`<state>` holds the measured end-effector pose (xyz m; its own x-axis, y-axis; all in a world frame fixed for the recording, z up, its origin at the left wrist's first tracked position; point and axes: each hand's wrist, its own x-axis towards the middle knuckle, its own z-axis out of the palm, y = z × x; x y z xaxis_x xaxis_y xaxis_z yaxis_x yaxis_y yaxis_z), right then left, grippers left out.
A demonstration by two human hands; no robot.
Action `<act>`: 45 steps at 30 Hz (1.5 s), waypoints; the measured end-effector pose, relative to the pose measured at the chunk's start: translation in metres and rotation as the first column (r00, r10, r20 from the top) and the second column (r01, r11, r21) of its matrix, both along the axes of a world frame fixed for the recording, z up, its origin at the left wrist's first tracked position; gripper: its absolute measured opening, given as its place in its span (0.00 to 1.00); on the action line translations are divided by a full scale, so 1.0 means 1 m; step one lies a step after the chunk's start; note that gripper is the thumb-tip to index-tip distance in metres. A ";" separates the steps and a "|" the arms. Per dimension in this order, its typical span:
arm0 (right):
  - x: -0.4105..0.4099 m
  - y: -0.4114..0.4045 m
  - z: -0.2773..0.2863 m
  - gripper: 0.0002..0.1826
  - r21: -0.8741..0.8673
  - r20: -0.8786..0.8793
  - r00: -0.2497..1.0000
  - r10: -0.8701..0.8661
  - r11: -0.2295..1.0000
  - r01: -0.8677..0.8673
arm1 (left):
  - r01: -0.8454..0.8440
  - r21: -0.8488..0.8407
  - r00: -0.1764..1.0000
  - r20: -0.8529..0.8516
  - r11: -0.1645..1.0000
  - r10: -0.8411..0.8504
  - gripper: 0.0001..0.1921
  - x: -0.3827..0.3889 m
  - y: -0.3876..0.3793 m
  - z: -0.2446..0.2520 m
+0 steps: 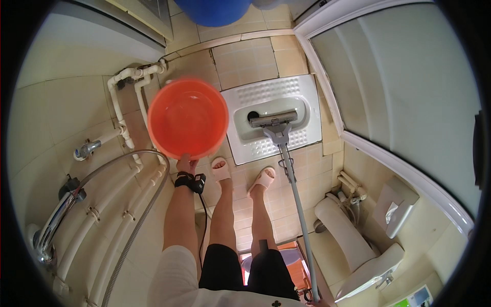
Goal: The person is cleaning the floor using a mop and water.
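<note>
My left hand [187,164] grips the near rim of a round orange plastic basin [163,122], with the thumb over the edge. The basin hangs level beside a white ceramic squat toilet [239,147]; whether it holds water I cannot tell. A black strap with a small device [190,182] circles my left wrist. At the bottom edge, my right hand [320,303], mostly cut off by the frame, is closed around the grey handle [301,218] of a sponge mop. The mop's flat head [274,119] lies across the toilet bowl, next to the dark drain hole [253,116].
White pipes [117,101], a tap [88,149] and a shower hose [153,203] line the left wall. A pedestal washbasin [345,230] and tissue dispenser [395,207] stand at right, below a frosted door [399,96]. A blue tub [215,11] sits beyond the raised sill [238,37].
</note>
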<state>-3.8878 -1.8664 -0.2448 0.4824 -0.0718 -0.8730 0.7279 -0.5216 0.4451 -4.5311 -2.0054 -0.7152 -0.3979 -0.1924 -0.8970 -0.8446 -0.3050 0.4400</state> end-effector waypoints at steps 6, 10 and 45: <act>-0.017 -0.013 -0.012 0.10 0.017 -0.052 0.998 0.018 1.000 -0.018 | 0.348 -0.282 0.937 0.064 0.894 -0.345 0.10 0.024 0.006 0.020; -0.031 -0.019 -0.010 0.12 0.099 -0.076 0.988 0.138 0.987 -0.130 | 0.520 -0.390 0.826 0.005 0.760 -0.563 0.06 0.034 0.030 0.027; -0.041 -0.029 0.003 0.13 0.430 -0.234 0.958 0.163 0.901 -0.048 | 0.827 -0.562 0.241 0.380 -0.016 -0.893 0.15 -0.002 0.054 -0.001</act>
